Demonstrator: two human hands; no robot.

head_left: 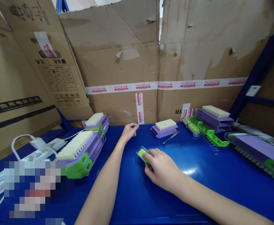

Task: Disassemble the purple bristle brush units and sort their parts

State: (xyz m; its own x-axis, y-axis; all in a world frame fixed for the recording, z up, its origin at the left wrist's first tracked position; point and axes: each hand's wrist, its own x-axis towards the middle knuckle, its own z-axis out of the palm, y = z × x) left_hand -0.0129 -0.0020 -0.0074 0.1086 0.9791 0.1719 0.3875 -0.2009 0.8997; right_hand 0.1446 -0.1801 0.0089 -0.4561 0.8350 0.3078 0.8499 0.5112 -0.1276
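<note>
My right hand is closed over a small green part with a clear plastic rim, low over the blue table. The fingers cover much of that part. Farther off and to the left, my left hand rests near the table's back with curled fingers, and nothing shows in it. Beyond the right hand sits a purple block with cream bristles, bristles upward. A small screwdriver with a clear handle lies just in front of that block.
Purple-and-green bristled units stand at the left beside a white power strip. On the right are a green toothed strip, another green-and-clear part, stacked purple housings and a larger purple unit. Cardboard walls the back.
</note>
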